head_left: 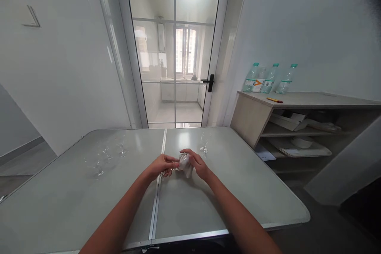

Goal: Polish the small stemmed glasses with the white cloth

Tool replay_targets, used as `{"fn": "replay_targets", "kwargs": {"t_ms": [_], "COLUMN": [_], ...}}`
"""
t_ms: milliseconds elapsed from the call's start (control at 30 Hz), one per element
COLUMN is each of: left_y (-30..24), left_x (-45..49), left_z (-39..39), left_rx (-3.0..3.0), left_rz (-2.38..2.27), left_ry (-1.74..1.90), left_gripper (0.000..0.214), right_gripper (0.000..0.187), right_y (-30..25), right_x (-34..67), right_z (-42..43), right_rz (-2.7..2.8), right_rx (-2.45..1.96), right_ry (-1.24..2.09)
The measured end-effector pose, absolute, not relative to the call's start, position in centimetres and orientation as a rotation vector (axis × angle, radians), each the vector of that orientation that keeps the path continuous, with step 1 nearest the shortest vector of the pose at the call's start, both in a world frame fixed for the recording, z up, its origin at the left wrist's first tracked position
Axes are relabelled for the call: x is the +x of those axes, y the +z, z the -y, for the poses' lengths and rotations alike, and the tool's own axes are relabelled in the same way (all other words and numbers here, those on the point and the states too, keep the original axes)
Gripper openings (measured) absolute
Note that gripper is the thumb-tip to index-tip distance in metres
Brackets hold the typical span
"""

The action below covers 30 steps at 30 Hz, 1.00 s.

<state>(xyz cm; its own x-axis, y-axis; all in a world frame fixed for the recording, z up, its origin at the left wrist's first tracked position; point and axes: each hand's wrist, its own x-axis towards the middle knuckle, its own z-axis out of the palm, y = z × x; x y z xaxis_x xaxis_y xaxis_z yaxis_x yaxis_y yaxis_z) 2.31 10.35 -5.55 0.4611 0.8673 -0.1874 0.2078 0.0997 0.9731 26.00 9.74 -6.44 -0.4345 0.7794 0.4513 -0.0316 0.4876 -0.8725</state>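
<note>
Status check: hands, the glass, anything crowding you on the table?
Left hand grips clear stemmed glass; right hand presses white cloth on it. Lone clear wine glass close behind right hand, apart.

Both arms outstretched — left hand point(162, 165) and right hand point(199, 165) nearly meet, fingers curled.

The white cloth point(185, 164) hides most of what the hands grip; only a glint shows beneath the left hand point(161, 165). Both forearms are cut off at the near edge. Bottle labels point(257, 83) are too small to read.
</note>
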Motion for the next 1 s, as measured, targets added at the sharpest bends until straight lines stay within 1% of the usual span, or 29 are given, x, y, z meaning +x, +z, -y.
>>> {"fn": "replay_targets", "kwargs": {"t_ms": [100,167,233,300,400,500,600,700,767,867,1000], "left_y": [-5.9,-6.5,-7.2,-7.7,-7.5,-6.6,-5.8,-5.7,-5.7,-5.7,-5.5], "left_x": [2.7,3.2,3.9,4.6,5.5,5.5,4.8,4.0,3.7,3.5,3.9], "left_z": [-10.1,-9.9,-9.7,-9.4,-8.9,-8.6,-8.9,-9.6,-9.9,-10.0,-9.6], "left_rx": [1.955,2.292,2.521,2.603,2.428,1.953,1.452,1.128,1.039,1.06,1.377], "left_rz": [-1.285,-1.399,-1.427,-1.422,-1.428,-1.273,-1.036,-0.916,-0.89,-0.873,-1.019], "left_ry": [0.775,0.77,0.717,0.697,0.838,0.945,0.806,0.634,0.595,0.585,0.688], "left_gripper": [0.056,0.053,0.052,0.052,0.052,0.051,0.051,0.053,0.055,0.058,0.063], "right_gripper": [0.054,0.056,0.059,0.06,0.054,0.049,0.05,0.046,0.043,0.04,0.039], "right_y": [-7.0,-7.3,-7.5,-7.6,-7.3,-6.6,-5.9,-5.6,-5.7,-6.0,-6.4], "right_x": [24.9,24.6,24.5,24.6,24.7,24.9,25.4,25.7,25.8,25.8,25.8], "right_z": [-10.1,-10.5,-10.9,-11.0,-10.7,-9.9,-9.3,-9.3,-9.5,-10.0,-10.3], "right_rz": [1.48,1.248,1.078,1.009,1.112,1.299,1.455,1.578,1.594,1.553,1.478], "right_rx": [-0.707,-0.729,-0.761,-0.791,-0.786,-0.717,-0.673,-0.664,-0.668,-0.681,-0.721], "right_ry": [1.379,1.57,1.69,1.73,1.556,1.355,1.257,1.203,1.203,1.166,1.148]}}
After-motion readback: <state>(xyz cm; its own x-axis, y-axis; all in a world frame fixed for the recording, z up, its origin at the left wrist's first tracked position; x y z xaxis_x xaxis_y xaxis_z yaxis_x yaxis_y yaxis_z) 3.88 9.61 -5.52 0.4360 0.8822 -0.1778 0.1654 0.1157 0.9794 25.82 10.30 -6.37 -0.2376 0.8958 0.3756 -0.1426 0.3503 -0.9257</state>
